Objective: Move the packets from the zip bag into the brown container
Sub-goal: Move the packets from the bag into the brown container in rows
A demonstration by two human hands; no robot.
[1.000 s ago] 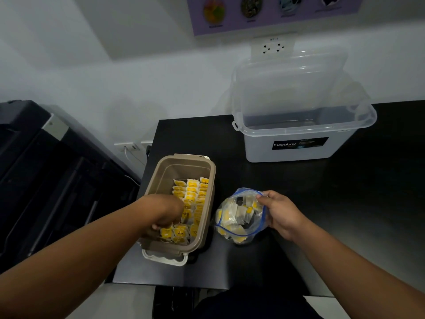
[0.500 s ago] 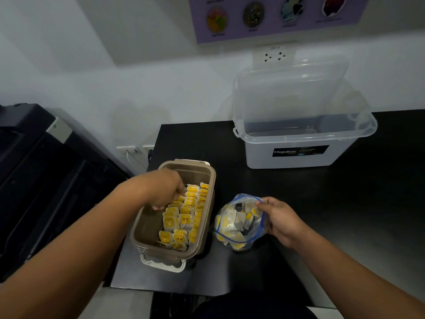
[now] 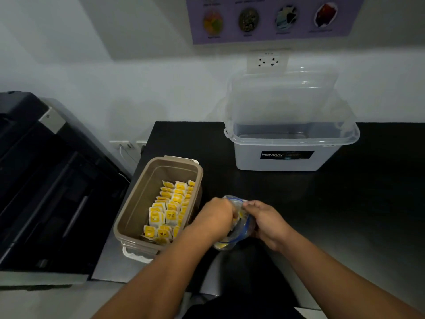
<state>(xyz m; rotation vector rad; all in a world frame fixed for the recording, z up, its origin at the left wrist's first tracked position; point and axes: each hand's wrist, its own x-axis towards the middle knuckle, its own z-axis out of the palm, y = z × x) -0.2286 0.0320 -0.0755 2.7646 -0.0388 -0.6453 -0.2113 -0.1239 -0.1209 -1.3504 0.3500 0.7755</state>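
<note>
The brown container (image 3: 138, 203) stands at the left end of the black counter, its right half lined with several yellow-and-white packets (image 3: 171, 209). Just right of it lies the clear zip bag (image 3: 239, 236) with a blue rim, with more packets inside. My left hand (image 3: 215, 218) reaches into the bag's mouth; its fingers are hidden inside, so whether they hold a packet cannot be seen. My right hand (image 3: 268, 223) pinches the bag's right rim and holds the mouth apart.
A clear Megabox storage bin (image 3: 289, 155) with its lid tilted up stands at the back of the counter (image 3: 345, 215). A dark printer-like machine (image 3: 46, 180) sits left of the counter. The counter's front edge runs close beneath my arms.
My left hand left the brown container and moved right into the zip bag. My right hand stayed on the bag's rim.
</note>
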